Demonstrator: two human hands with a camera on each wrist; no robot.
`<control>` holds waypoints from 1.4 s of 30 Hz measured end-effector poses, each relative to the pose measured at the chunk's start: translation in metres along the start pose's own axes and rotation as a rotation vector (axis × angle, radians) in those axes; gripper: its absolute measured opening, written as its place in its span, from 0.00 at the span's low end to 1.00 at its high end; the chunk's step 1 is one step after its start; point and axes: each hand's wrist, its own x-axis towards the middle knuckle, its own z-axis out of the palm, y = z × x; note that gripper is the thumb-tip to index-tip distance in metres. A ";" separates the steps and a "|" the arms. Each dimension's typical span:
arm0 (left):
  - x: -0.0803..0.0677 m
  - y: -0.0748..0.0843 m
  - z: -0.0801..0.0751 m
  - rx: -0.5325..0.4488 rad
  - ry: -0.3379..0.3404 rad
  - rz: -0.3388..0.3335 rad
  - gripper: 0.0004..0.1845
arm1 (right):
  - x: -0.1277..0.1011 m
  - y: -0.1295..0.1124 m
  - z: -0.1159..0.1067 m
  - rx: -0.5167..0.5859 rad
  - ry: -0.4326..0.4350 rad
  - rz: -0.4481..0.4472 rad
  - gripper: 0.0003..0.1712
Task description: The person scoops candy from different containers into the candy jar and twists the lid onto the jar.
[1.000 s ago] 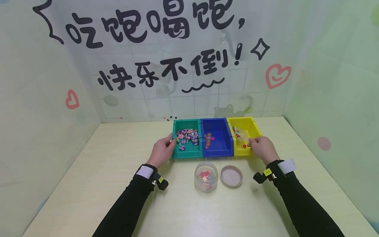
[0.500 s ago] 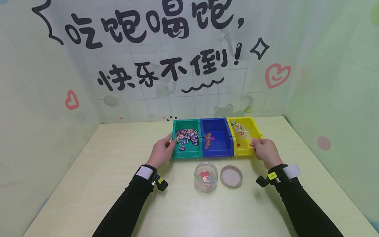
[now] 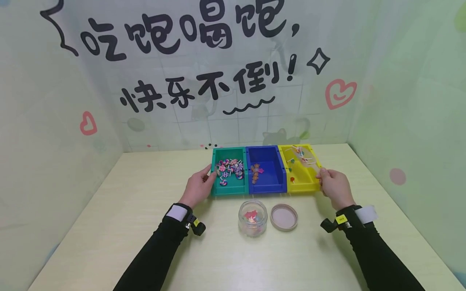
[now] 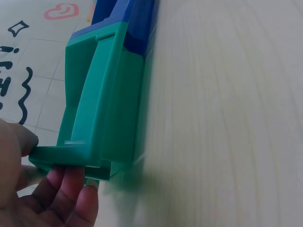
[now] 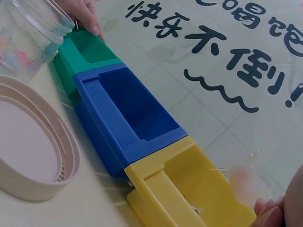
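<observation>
Three joined bins stand in a row: a green bin (image 3: 230,190) with several swirled candies (image 3: 230,166), a blue bin (image 3: 267,188) with a few brown pieces (image 3: 256,171), and a yellow bin (image 3: 303,186) with small lollipops (image 3: 300,153) at its back. My left hand (image 3: 208,176) pinches the green bin's left lip (image 4: 61,153), thumb on top and fingers (image 4: 71,189) beneath. My right hand (image 3: 323,176) grips the yellow bin's right wall, and only its fingertips (image 5: 277,210) show in the right wrist view.
An open glass jar (image 3: 253,218) holding a few sweets stands in front of the bins, with its round lid (image 3: 284,217) lying beside it on the right. The pale wooden table (image 3: 109,226) is walled in by printed panels on three sides.
My right hand has moved from the front of the yellow bin out to its right wall. The lollipops now lie further back in that bin. The left hand has stayed put.
</observation>
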 end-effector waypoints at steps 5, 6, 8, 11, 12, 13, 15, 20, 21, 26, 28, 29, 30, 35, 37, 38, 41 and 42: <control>0.000 -0.001 0.000 0.000 0.002 -0.005 0.32 | -0.002 0.000 -0.004 0.014 0.018 -0.023 0.31; 0.001 -0.002 0.000 0.001 0.001 -0.007 0.32 | -0.002 -0.001 -0.004 0.018 0.022 -0.028 0.31; 0.002 -0.003 0.001 0.002 0.001 -0.014 0.32 | -0.003 -0.001 -0.006 0.030 0.031 -0.036 0.30; 0.003 -0.003 0.001 -0.003 0.000 -0.022 0.32 | -0.005 -0.001 -0.008 0.046 0.048 -0.050 0.30; 0.003 -0.004 0.001 -0.001 -0.001 -0.022 0.32 | -0.005 0.000 -0.008 0.052 0.052 -0.054 0.30; 0.003 -0.004 0.001 0.000 0.000 -0.020 0.32 | -0.005 0.000 -0.009 0.057 0.057 -0.057 0.30; 0.003 -0.004 0.001 0.007 0.002 -0.011 0.33 | -0.006 -0.001 -0.010 0.065 0.064 -0.062 0.30; 0.003 -0.003 -0.001 0.030 0.011 0.015 0.33 | -0.007 -0.002 -0.013 0.081 0.073 -0.077 0.30; 0.002 -0.002 -0.002 0.034 0.015 0.019 0.33 | -0.008 -0.002 -0.013 0.084 0.072 -0.079 0.30; 0.000 0.000 -0.004 0.046 0.079 0.026 0.34 | -0.008 -0.005 -0.015 0.091 0.067 -0.079 0.30; -0.002 0.001 -0.005 0.037 0.118 0.021 0.35 | -0.008 -0.006 -0.015 0.095 0.068 -0.091 0.30; -0.003 0.001 -0.006 0.027 0.138 0.020 0.34 | -0.008 -0.006 -0.015 0.097 0.068 -0.100 0.30; -0.005 0.002 -0.007 0.011 0.156 0.019 0.34 | -0.008 -0.007 -0.016 0.102 0.070 -0.111 0.30; -0.017 0.008 -0.010 -0.084 0.207 0.050 0.29 | -0.011 -0.011 -0.017 0.122 0.074 -0.161 0.30; -0.022 0.010 -0.011 -0.107 0.202 0.068 0.28 | -0.013 -0.013 -0.017 0.124 0.077 -0.169 0.30; -0.025 0.011 -0.011 -0.117 0.194 0.079 0.28 | -0.014 -0.014 -0.017 0.123 0.078 -0.171 0.30; -0.030 0.014 -0.011 -0.133 0.168 0.106 0.27 | -0.016 -0.015 -0.017 0.122 0.080 -0.178 0.30; -0.031 0.016 -0.011 -0.137 0.160 0.116 0.27 | -0.016 -0.016 -0.017 0.123 0.081 -0.183 0.30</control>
